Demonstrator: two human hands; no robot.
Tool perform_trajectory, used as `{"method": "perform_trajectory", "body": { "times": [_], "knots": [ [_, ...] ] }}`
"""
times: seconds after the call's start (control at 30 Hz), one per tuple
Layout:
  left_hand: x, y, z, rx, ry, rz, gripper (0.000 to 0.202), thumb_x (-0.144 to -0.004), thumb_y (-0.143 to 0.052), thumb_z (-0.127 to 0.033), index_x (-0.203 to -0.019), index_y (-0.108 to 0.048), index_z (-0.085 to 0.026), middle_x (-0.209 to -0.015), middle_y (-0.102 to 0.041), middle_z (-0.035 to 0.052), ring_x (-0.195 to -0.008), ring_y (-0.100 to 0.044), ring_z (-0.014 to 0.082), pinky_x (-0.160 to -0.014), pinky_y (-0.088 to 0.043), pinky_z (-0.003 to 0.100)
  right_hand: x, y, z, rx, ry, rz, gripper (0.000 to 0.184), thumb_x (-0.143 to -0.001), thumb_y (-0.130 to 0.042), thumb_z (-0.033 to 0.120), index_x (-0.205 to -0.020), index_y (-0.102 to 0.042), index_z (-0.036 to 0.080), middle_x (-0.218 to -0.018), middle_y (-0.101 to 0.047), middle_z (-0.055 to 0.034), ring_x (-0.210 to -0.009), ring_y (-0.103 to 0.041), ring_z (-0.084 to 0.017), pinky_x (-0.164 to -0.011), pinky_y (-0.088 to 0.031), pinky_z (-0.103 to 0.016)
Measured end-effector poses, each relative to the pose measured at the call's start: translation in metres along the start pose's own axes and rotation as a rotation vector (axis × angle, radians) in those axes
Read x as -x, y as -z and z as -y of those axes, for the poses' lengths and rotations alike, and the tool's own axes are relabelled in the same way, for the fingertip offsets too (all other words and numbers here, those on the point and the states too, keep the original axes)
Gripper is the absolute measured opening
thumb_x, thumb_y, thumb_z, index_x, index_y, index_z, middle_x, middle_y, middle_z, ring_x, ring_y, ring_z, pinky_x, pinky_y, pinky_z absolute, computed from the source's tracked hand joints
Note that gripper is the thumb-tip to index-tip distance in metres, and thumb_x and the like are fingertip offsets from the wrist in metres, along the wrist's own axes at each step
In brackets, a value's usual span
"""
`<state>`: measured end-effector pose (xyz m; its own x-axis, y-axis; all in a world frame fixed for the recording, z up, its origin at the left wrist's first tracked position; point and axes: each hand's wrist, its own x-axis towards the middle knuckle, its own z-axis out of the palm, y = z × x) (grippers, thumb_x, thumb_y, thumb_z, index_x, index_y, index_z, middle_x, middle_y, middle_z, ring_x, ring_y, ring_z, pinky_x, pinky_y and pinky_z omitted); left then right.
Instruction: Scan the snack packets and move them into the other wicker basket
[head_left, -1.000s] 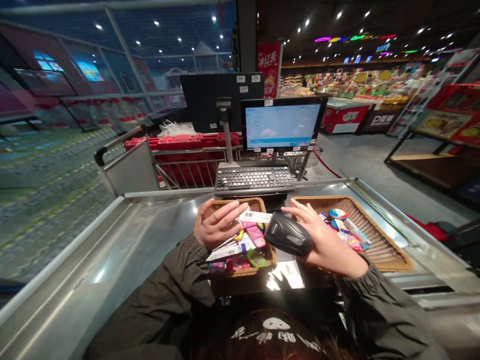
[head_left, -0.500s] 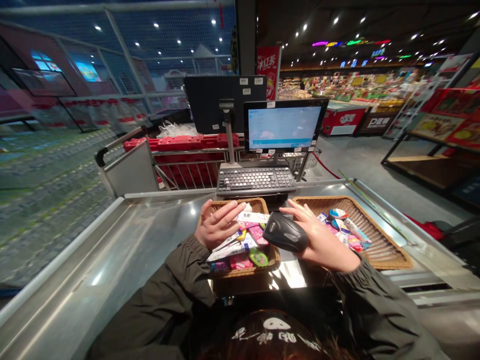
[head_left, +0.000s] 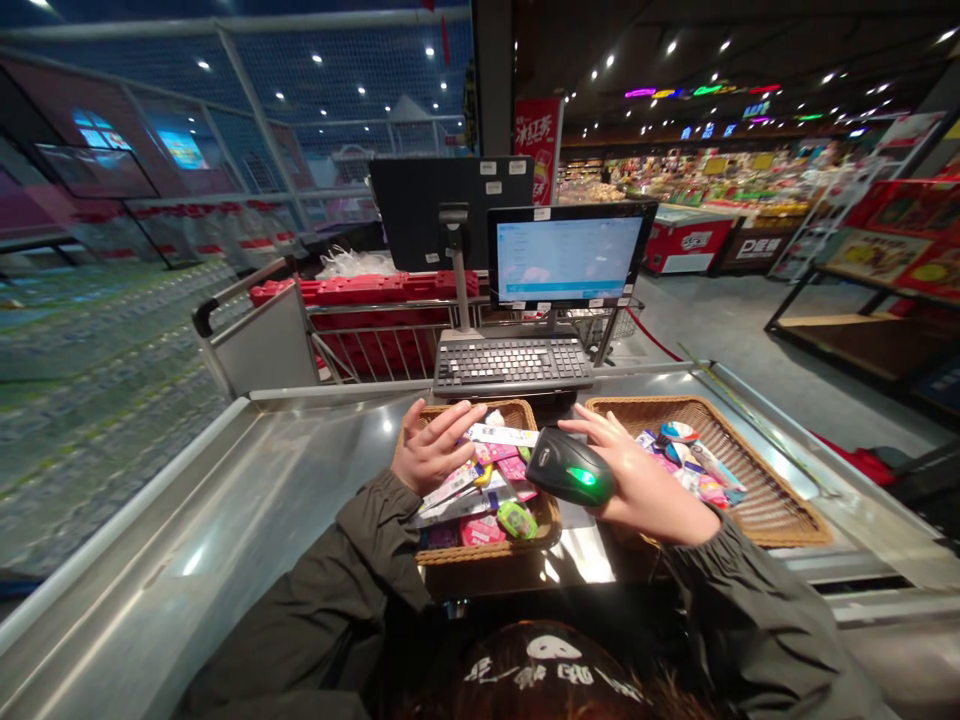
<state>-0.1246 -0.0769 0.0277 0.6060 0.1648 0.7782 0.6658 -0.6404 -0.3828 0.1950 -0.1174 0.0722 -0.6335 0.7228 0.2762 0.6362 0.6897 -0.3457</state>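
Right hand is clamped on a black scanner, green light on, nose pointed left at a white packet. Left hand pinches that packet by its near end and holds it over the left basket, which is full of small colourful packs. Scanner and packet are just beside each other. Right basket is partly hidden by the right hand and part filled. Steel counter lies under both. Beyond are the keyboard, then the lit monitor, with a trolley off to the left.
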Motion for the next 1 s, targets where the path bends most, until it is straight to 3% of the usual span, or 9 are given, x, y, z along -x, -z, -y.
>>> {"method": "perform_trajectory", "body": {
  "times": [0.37, 0.6, 1.0],
  "knots": [
    [0.012, -0.017, 0.011, -0.038, 0.074, 0.067, 0.024, -0.089, -0.055, -0.015, -0.066, -0.054, -0.022, -0.128, -0.066, -0.0011, -0.125, -0.057, 0.0168, -0.122, -0.005, 0.049, -0.002, -0.003, -0.009, -0.011, -0.007, -0.044, 0.042, -0.072, -0.063, 0.02, -0.115, -0.061, 0.018, -0.142, -0.049, -0.0161, -0.145, -0.027, -0.037, -0.115, -0.019, -0.067],
    [0.037, -0.03, 0.022, -0.057, 0.181, 0.232, 0.025, -0.089, -0.051, -0.011, -0.066, -0.056, -0.02, -0.132, -0.064, 0.0007, -0.125, -0.057, 0.0195, -0.121, -0.003, 0.053, -0.004, -0.004, -0.008, 0.009, -0.038, -0.047, 0.042, -0.072, -0.063, 0.021, -0.114, -0.061, 0.017, -0.142, -0.05, -0.016, -0.144, -0.028, -0.037, -0.115, -0.021, -0.066],
    [0.07, -0.035, 0.038, 0.053, 0.381, 0.507, 0.024, -0.087, -0.048, -0.011, -0.077, -0.067, -0.022, -0.126, -0.067, 0.0072, -0.125, -0.056, 0.0266, -0.118, -0.001, 0.063, -0.006, -0.008, -0.012, 0.03, -0.036, -0.052, 0.04, -0.074, -0.061, 0.02, -0.114, -0.061, 0.019, -0.142, -0.05, -0.0162, -0.145, -0.028, -0.037, -0.114, -0.023, -0.066]
  ]
}}
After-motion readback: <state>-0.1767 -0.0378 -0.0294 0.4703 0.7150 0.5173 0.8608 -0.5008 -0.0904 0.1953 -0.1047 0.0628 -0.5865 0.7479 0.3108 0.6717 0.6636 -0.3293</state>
